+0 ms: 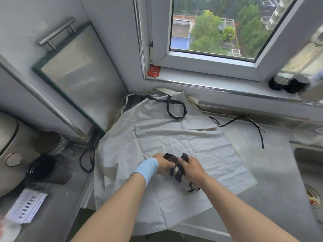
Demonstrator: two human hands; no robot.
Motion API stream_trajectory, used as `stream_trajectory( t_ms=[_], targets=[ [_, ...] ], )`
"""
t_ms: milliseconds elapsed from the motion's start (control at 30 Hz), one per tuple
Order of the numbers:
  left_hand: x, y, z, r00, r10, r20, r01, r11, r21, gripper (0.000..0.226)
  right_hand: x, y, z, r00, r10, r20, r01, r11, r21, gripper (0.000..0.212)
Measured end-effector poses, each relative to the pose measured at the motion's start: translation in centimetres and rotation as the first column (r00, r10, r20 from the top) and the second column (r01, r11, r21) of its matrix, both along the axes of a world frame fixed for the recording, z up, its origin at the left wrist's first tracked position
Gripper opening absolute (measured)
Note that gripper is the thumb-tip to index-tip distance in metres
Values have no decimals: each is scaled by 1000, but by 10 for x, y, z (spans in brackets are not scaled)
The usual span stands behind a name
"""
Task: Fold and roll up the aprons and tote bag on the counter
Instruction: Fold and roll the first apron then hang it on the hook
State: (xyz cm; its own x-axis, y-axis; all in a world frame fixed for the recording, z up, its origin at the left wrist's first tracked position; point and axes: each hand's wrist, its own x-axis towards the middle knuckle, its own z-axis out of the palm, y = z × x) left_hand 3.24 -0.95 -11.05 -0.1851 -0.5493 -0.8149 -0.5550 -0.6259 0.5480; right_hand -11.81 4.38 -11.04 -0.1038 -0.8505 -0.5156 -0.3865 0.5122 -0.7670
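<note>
At centre frame, the left hand [163, 165] and right hand [190, 167] clutch a small cream cloth roll bound in black straps [178, 173] (one item nearly done, seemingly); pale flat fabric sheets [174, 137] lie unfolded beneath it on the grey bench [272, 175].

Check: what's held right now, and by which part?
Both hands hold one rolled white bundle wound in black straps. Left hand grips its far end at a strap; right hand grips the middle, over the straps.
</note>
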Motion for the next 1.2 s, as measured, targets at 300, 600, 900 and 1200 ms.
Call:
stream_trajectory(
  t_ms=[300, 600, 900, 1200],
  targets=[
    [8, -2, -4, 958, 208, -195, -162, 960, 228, 41, 17, -3, 7, 998, -49, 30, 50, 997, -52, 20],
    [18, -2, 31, 761, 549, -346, -475, 835, 280, 21, -17, -30, 40, 993, 17, -121, -32, 992, -124, 31],
    [25, -28, 141, 875, 343, -341, -413, 897, -157, 27, -9, -91, 125, 973, 207, -103, -226, 948, -226, 31],
    [34, -55, 275, 951, 271, -153, -308, 762, -569, 27, 40, -142, 257, 908, 334, -253, -418, 759, -499, 25]
  ],
)
